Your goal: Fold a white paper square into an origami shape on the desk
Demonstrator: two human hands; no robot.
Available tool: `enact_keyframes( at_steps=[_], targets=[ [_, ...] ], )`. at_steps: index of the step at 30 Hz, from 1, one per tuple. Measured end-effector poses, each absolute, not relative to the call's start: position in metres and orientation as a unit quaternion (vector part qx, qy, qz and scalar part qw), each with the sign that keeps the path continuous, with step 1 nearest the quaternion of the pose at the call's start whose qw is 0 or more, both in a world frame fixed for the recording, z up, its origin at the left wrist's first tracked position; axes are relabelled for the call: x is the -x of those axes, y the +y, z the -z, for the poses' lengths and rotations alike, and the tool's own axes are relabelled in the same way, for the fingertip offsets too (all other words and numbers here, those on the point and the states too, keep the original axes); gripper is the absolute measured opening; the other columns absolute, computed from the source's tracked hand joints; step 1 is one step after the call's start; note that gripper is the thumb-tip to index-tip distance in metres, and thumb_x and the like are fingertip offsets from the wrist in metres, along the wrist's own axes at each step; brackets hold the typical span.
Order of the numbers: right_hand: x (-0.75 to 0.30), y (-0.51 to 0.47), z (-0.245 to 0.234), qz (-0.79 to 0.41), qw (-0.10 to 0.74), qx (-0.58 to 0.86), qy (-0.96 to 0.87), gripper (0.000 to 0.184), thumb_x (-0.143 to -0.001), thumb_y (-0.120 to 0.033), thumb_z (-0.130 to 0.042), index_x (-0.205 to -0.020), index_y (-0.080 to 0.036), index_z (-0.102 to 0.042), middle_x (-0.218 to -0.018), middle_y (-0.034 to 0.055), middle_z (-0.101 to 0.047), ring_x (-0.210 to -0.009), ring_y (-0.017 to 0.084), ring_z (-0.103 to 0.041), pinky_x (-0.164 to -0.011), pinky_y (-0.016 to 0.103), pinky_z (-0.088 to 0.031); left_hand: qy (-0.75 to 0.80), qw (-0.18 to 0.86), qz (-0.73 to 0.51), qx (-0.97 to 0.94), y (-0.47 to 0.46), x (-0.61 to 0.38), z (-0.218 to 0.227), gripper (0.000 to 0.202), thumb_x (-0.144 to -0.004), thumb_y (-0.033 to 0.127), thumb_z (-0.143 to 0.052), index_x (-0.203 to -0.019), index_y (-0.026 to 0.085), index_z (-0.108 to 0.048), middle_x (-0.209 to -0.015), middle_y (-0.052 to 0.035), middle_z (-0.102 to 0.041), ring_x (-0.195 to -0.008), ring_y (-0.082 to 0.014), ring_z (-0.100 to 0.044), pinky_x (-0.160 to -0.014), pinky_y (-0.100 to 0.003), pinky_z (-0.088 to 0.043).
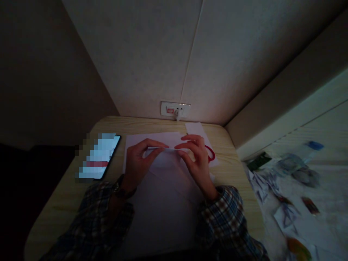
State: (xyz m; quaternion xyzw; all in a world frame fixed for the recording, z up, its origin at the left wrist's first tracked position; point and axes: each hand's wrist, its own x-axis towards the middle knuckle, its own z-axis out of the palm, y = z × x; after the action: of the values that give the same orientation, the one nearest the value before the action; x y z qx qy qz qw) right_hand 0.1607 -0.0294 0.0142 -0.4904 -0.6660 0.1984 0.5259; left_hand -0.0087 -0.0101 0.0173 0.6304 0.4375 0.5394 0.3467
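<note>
A white sheet of paper lies folded on the small wooden table. My left hand pinches its folded top edge from the left, fingers closed on the paper. My right hand grips the same edge from the right, thumb and fingers pressed on the fold. Both wrists wear plaid sleeves, and a watch sits on the left wrist. More white paper lies underneath, toward the wall.
A phone with a lit screen lies at the left of the table. Red-handled scissors peek out behind my right hand. A wall socket sits at the table's back edge. Paper scraps and wrappers litter the surface at the right.
</note>
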Motion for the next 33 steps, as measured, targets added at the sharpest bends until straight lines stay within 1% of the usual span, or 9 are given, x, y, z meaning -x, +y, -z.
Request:
enact_keyframes(
  at_steps=[3, 5, 8, 11, 13, 17, 20, 26, 33],
  targets=[
    [-0.159, -0.03, -0.011, -0.236, 0.506, 0.48, -0.677, 0.015, -0.082, -0.029, -0.057, -0.072, -0.023, -0.066, -0.072, 0.0011, -0.061, -0.072, 0.017, -0.056, -0.069, 0.032, -0.045, 0.446, 0.348, -0.506, -0.652, -0.01, 0.008, -0.015, 0.005, -0.072, 0.026, -0.065, -0.073, 0.021, -0.066, -0.072, 0.0013, -0.067, -0.066, -0.0149, -0.06, -0.061, -0.025, -0.047],
    [-0.159, -0.03, -0.009, -0.255, 0.505, 0.491, -0.662, 0.02, -0.083, -0.031, -0.055, -0.069, -0.022, -0.065, -0.066, 0.0003, -0.061, -0.064, 0.016, -0.055, -0.063, 0.03, -0.044, 0.46, 0.351, -0.492, -0.65, -0.009, 0.007, -0.014, 0.009, -0.073, 0.028, -0.064, -0.079, 0.022, -0.066, -0.071, 0.0014, -0.065, -0.055, -0.0117, -0.054, -0.05, -0.023, -0.042],
    [-0.16, -0.029, -0.008, -0.286, 0.511, 0.497, -0.64, 0.021, -0.084, -0.033, -0.052, -0.073, -0.022, -0.065, -0.07, 0.0006, -0.063, -0.067, 0.016, -0.057, -0.062, 0.028, -0.045, 0.481, 0.365, -0.495, -0.625, -0.008, 0.006, -0.011, 0.018, -0.075, 0.029, -0.062, -0.092, 0.023, -0.061, -0.06, 0.0046, -0.057, -0.041, -0.0074, -0.039, -0.038, -0.021, -0.028],
    [-0.163, -0.028, -0.009, -0.326, 0.528, 0.483, -0.618, 0.017, -0.085, -0.03, -0.051, -0.097, -0.024, -0.062, -0.084, 0.0008, -0.064, -0.074, 0.015, -0.058, -0.066, 0.027, -0.046, 0.498, 0.36, -0.522, -0.591, -0.006, 0.009, -0.011, 0.021, -0.079, 0.029, -0.057, -0.098, 0.024, -0.056, -0.059, 0.006, -0.052, -0.04, -0.007, -0.036, -0.037, -0.021, -0.024],
    [-0.166, -0.027, -0.008, -0.343, 0.542, 0.463, -0.612, 0.024, -0.085, -0.026, -0.049, -0.108, -0.027, -0.057, -0.093, 0.0012, -0.062, -0.08, 0.015, -0.058, -0.07, 0.028, -0.047, 0.509, 0.334, -0.53, -0.59, -0.004, 0.012, -0.012, 0.015, -0.081, 0.029, -0.054, -0.094, 0.023, -0.057, -0.064, 0.0048, -0.054, -0.043, -0.0075, -0.037, -0.04, -0.021, -0.027],
    [-0.171, -0.024, -0.007, -0.345, 0.511, 0.426, -0.662, 0.025, -0.084, -0.016, -0.043, -0.098, -0.026, -0.062, -0.103, 0.0029, -0.06, -0.099, 0.018, -0.055, -0.083, 0.034, -0.046, 0.501, 0.301, -0.526, -0.618, 0.001, 0.015, -0.014, 0.015, -0.083, 0.025, -0.048, -0.082, 0.021, -0.062, -0.077, 0.0004, -0.062, -0.063, -0.0128, -0.052, -0.057, -0.023, -0.041],
    [-0.171, -0.023, -0.01, -0.356, 0.461, 0.406, -0.704, 0.023, -0.081, -0.018, -0.049, -0.099, -0.025, -0.063, -0.11, 0.0045, -0.057, -0.108, 0.021, -0.051, -0.09, 0.038, -0.043, 0.481, 0.336, -0.524, -0.618, 0.001, 0.014, -0.015, 0.019, -0.084, 0.025, -0.046, -0.089, 0.022, -0.064, -0.09, -0.002, -0.067, -0.084, -0.018, -0.058, -0.074, -0.027, -0.045],
    [-0.166, -0.021, -0.008, -0.359, 0.464, 0.414, -0.696, 0.014, -0.081, -0.027, -0.056, -0.092, -0.024, -0.064, -0.095, 0.0034, -0.061, -0.093, 0.02, -0.056, -0.084, 0.036, -0.044, 0.442, 0.387, -0.503, -0.634, 0.001, 0.014, -0.017, 0.022, -0.084, 0.027, -0.047, -0.095, 0.024, -0.066, -0.104, -0.0022, -0.067, -0.102, -0.0208, -0.057, -0.091, -0.032, -0.042],
    [-0.164, -0.019, 0.004, -0.343, 0.502, 0.508, -0.61, 0.02, -0.08, -0.035, -0.057, -0.069, -0.019, -0.058, -0.068, -0.0006, -0.055, -0.066, 0.014, -0.051, -0.061, 0.026, -0.041, 0.403, 0.462, -0.501, -0.611, -0.002, 0.012, -0.015, 0.032, -0.086, 0.04, -0.043, -0.1, 0.022, -0.066, -0.111, -0.0048, -0.065, -0.103, -0.0212, -0.057, -0.088, -0.032, -0.044]
  ],
)
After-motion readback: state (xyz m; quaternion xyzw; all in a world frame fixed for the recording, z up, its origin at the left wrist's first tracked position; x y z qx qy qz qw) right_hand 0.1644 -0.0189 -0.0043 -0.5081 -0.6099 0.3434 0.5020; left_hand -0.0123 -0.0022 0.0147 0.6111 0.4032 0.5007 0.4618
